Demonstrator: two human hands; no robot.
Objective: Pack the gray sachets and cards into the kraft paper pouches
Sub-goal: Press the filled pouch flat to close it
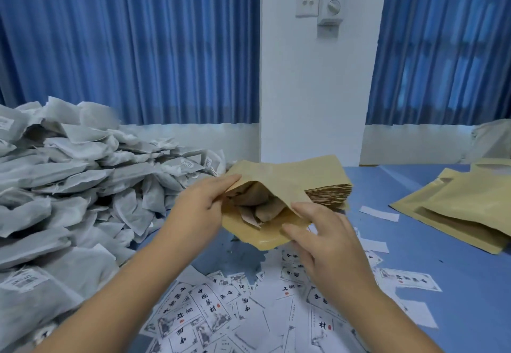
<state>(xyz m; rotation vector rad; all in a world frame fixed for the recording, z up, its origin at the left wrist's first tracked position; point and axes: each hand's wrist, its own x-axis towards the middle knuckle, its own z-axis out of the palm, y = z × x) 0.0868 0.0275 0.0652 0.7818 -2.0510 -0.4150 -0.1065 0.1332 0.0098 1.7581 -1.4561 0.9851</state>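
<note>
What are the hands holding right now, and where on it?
One kraft paper pouch, held by its open mouth: the left hand grips the opening's left side, the right hand its right side.

A kraft pouch (pixel 276 178) is held open over the blue table (pixel 442 269), with its mouth pinched by the left grip (pixel 199 209) and the right grip (pixel 326 242). Sachets (pixel 260 209) can be seen stuffed inside. A big sachet pile (pixel 69 186) is heaped on the left, and printed cards (pixel 221 311) are scattered underneath, pretty messy tbh.
</note>
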